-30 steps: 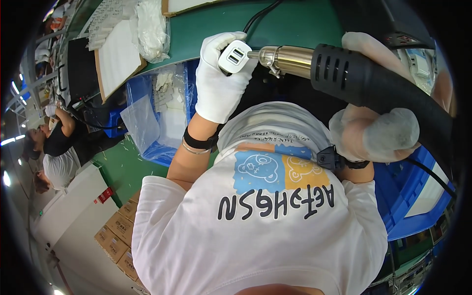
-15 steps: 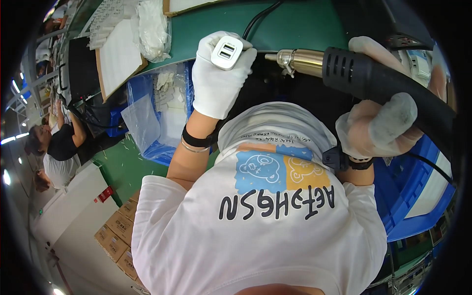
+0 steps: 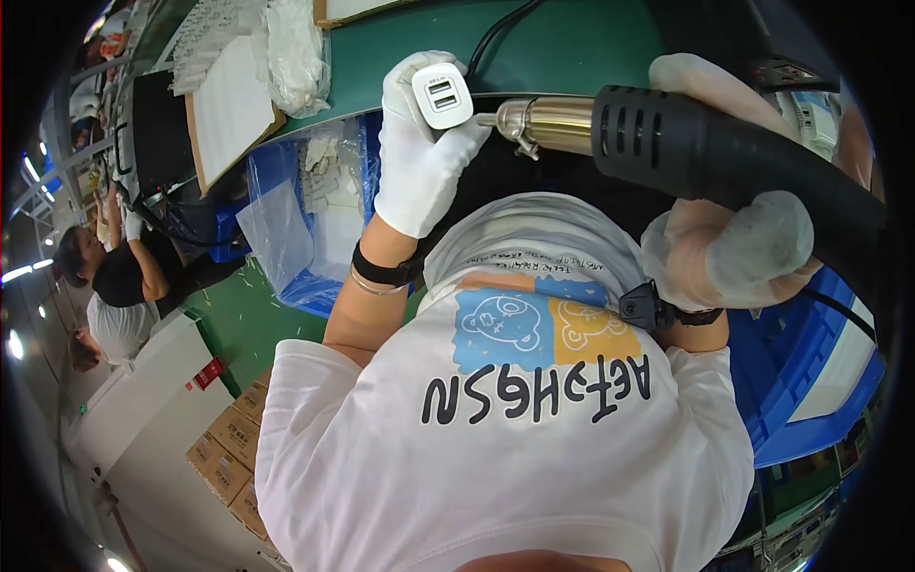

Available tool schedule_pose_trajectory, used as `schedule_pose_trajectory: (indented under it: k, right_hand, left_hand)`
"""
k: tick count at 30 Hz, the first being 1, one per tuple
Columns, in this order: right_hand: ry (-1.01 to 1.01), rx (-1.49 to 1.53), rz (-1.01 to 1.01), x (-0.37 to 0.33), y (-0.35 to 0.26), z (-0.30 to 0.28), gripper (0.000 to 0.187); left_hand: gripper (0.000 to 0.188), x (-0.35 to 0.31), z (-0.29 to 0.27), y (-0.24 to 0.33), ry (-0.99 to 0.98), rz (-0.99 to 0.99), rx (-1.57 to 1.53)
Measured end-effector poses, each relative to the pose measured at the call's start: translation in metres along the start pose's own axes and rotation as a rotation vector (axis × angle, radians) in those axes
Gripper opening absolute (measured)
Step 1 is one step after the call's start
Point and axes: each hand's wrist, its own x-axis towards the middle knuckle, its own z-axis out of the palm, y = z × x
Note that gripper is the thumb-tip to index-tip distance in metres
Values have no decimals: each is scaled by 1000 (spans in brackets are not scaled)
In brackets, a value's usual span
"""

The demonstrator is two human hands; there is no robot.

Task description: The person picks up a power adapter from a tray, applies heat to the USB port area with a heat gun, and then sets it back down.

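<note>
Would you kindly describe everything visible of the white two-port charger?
The white charger looks plastic, its rounded-square face bearing two dark slots and tiny print. The gloved left hand grips it near the green table, face toward the camera. The metal nozzle of a black tool points toward its lower right; contact is unclear.

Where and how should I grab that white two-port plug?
The white plug is likely best pinched by its sides, coming from the left: its ports face the camera, and the metal nozzle crowds its right.

Metal nozzle [image 3: 548, 126] back beside white charger [image 3: 443, 96]
</note>
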Motion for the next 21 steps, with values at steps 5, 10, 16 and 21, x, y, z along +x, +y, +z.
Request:
schedule_pose_trajectory:
  k: [5, 10, 16, 21]
  right_hand:
    - [-16, 15, -49, 2, -2, 4, 60]
    - [-24, -46, -91, 11, -18, 16, 57]
    - [-44, -167, -97, 10, -22, 14, 58]
    - [-62, -269, -102, 11, -22, 10, 59]
  left_hand:
    - [56, -2, 3, 3, 6, -15, 100]
    - [55, -2, 4, 1, 5, 27, 27]
    - [53, -2, 4, 0, 38, 30, 128]
    - [52, -2, 6, 2, 43, 56, 194]
